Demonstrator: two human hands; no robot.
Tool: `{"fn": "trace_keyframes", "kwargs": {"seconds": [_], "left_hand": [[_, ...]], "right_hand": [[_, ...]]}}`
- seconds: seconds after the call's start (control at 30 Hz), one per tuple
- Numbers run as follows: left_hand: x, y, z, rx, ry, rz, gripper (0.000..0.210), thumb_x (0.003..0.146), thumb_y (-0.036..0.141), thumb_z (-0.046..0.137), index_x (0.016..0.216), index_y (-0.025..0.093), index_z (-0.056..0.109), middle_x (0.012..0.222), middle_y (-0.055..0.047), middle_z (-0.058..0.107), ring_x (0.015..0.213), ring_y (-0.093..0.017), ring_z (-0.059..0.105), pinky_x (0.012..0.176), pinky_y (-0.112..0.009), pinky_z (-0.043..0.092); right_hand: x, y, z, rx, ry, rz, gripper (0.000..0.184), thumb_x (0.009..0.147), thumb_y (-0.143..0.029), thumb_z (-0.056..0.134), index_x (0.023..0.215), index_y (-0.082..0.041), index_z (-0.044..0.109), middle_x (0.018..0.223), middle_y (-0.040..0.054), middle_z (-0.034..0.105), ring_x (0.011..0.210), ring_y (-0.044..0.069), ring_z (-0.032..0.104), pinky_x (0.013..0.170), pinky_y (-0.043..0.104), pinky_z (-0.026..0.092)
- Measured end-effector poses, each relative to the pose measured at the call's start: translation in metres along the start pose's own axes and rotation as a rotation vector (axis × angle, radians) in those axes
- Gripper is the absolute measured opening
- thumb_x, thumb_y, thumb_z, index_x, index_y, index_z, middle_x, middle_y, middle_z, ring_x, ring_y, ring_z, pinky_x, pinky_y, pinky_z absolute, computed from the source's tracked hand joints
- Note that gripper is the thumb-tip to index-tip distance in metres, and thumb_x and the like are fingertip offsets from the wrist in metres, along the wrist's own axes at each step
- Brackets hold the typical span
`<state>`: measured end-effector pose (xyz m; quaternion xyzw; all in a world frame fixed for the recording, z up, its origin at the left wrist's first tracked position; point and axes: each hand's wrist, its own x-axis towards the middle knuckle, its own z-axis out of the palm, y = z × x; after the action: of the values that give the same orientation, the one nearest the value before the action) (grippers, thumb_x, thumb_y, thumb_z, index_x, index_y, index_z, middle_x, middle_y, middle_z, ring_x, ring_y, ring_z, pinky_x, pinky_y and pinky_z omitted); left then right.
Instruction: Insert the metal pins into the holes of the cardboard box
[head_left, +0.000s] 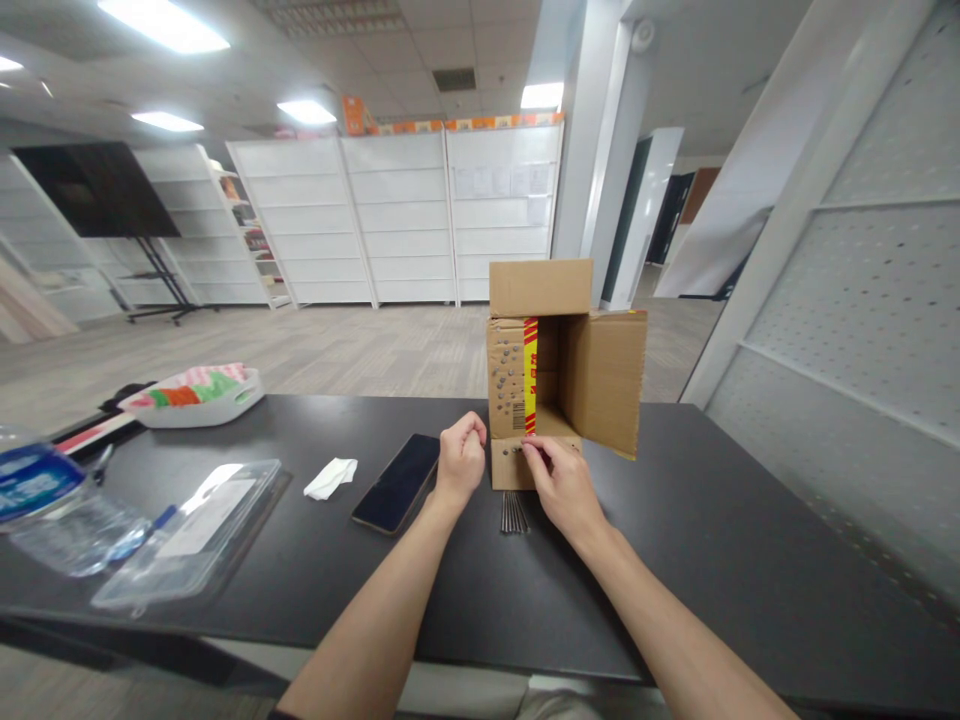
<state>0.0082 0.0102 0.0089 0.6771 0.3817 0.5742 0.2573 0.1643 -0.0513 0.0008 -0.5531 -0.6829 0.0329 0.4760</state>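
Note:
An open cardboard box (547,290) stands on the black table, its front flaps spread. Several round dark metal heads dot its left flap, and a few more show on the lower flap (501,474). My right hand (562,480) is closed in a pinch at that lower flap; whatever lies between the fingertips is too small to make out. Curled into a fist, my left hand (460,460) is beside the box's left side, its contents hidden. Several thin metal nails or screws (514,514) lie in a fan below the lower flap, between my forearms.
Left of my left hand lies a phone (397,484), then a crumpled white tissue (331,478). Farther left are a clear plastic case (196,530), a water bottle (67,510) and a white basket (251,396) with colourful contents. A perforated panel (862,300) rises along the right.

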Motion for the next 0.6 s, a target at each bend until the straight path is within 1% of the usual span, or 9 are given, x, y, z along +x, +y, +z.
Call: {"fn": "trace_keyframes", "kwargs": {"seconds": [0.3, 0.47, 0.6], "left_hand": [[-0.0004, 0.0029, 0.0000, -0.004, -0.001, 0.003, 0.017, 0.070, 0.011, 0.035, 0.056, 0.019, 0.039, 0.052, 0.004, 0.038, 0.052, -0.011, 0.038, 0.053, -0.023, 0.028], [-0.0001, 0.0020, 0.0004, -0.007, -0.005, 0.002, 0.016, 0.070, 0.011, 0.035, 0.056, 0.019, 0.039, 0.051, 0.004, 0.038, 0.052, -0.011, 0.037, 0.053, -0.023, 0.027], [0.0006, 0.0014, 0.0004, -0.004, -0.003, 0.001, 0.016, 0.070, 0.011, 0.035, 0.056, 0.019, 0.039, 0.052, 0.004, 0.038, 0.052, -0.011, 0.037, 0.053, -0.023, 0.027]], "right_hand": [[0.0019, 0.0039, 0.0032, -0.042, -0.030, -0.011, 0.022, 0.094, -0.029, 0.045, 0.094, -0.019, 0.065, 0.094, 0.0069, 0.068, 0.090, 0.022, 0.061, 0.084, 0.036, 0.044], [0.0040, 0.0083, 0.0055, -0.078, -0.025, -0.032, 0.021, 0.093, -0.031, 0.047, 0.090, -0.021, 0.065, 0.089, 0.0058, 0.067, 0.085, 0.022, 0.061, 0.080, 0.035, 0.044], [0.0052, 0.0106, 0.0072, -0.115, -0.031, -0.034, 0.019, 0.093, -0.030, 0.048, 0.090, -0.022, 0.065, 0.090, 0.0051, 0.068, 0.085, 0.022, 0.061, 0.079, 0.034, 0.041]]}}
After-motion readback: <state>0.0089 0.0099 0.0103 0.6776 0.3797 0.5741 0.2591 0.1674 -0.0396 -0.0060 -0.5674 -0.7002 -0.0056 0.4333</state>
